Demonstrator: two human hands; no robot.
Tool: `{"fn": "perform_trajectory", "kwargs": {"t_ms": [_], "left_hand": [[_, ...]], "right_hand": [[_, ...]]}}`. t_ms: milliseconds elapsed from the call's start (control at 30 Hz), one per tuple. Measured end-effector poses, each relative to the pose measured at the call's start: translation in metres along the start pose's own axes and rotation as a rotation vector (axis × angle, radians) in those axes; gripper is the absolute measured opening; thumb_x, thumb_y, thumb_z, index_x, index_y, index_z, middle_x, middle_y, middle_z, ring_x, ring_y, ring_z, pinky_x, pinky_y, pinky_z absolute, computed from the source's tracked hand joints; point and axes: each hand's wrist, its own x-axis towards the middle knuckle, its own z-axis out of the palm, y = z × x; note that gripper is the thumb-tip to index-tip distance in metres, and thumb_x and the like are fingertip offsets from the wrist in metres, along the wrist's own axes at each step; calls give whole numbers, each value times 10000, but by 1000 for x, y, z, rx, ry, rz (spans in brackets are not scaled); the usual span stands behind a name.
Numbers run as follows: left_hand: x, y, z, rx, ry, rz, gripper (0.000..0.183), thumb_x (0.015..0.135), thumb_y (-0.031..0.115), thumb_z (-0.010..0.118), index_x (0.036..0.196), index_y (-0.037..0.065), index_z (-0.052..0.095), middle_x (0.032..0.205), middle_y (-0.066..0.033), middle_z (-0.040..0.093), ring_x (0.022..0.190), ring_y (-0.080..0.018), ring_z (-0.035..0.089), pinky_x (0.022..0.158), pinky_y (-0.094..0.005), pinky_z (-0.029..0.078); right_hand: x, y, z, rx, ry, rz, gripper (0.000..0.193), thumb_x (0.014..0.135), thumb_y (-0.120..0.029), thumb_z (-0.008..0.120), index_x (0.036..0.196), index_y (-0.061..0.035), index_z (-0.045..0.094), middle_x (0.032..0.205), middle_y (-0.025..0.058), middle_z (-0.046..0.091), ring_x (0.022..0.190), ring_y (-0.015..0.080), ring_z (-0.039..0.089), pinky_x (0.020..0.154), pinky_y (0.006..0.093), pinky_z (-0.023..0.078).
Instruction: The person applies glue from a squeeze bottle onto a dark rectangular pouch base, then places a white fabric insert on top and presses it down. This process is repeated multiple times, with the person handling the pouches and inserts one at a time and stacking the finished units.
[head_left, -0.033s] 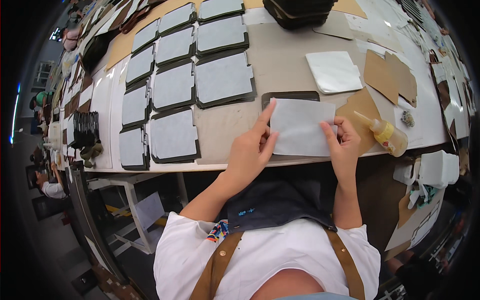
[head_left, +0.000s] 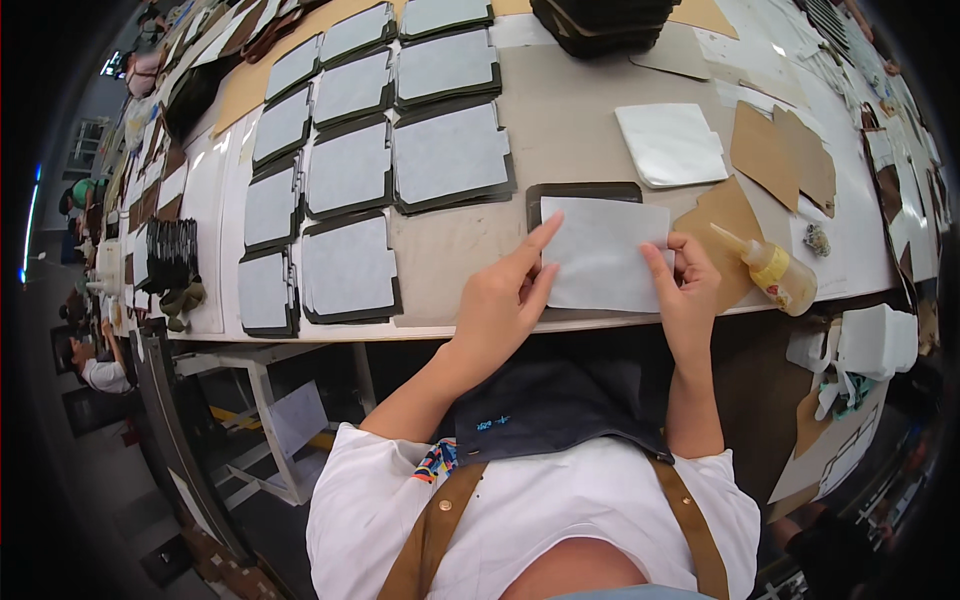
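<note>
A white rectangular sheet (head_left: 604, 250) lies near the table's front edge, partly over a dark piece (head_left: 583, 190) whose far edge shows beyond it. My left hand (head_left: 503, 305) is at the sheet's left side. Its index finger stretches onto the sheet near the far left corner, and the thumb tip rests by the left edge; the other fingers are curled and partly hidden. My right hand (head_left: 690, 290) pinches the sheet's right edge between thumb and fingers. Just right of that hand, a squeeze bottle (head_left: 782, 278) with a yellow band and a pointed nozzle lies tilted.
Rows of dark pieces topped with white sheets (head_left: 452, 150) cover the table's left part. A white sheet stack (head_left: 672, 145) lies beyond my right hand, near brown card pieces (head_left: 765, 150). A dark stack (head_left: 600, 22) stands at the far side. White plastic (head_left: 878, 340) lies lower right.
My left index fingertip has slid slightly inward and nearer to me on the sheet, from its far left corner. My right hand keeps its pinch.
</note>
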Motion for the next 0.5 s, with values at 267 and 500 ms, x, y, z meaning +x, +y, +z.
{"fn": "perform_trajectory", "kwargs": {"t_ms": [267, 500], "left_hand": [[-2, -13, -2, 137, 107, 87, 322, 943, 86, 706, 1263, 64, 716, 728, -84, 603, 578, -125, 446, 557, -269, 413], [0, -18, -1, 155, 126, 109, 338, 931, 104, 722, 1266, 65, 714, 733, -116, 635, 565, -138, 492, 555, -282, 432]], "right_hand": [[11, 0, 18, -212, -14, -109, 138, 907, -131, 751, 940, -18, 681, 646, 43, 471, 620, 143, 396, 548, 305, 356], [13, 0, 18, -294, -14, -140, 144, 897, -150, 759, 920, -32, 680, 649, 67, 529, 642, 200, 434, 582, 353, 378]]}}
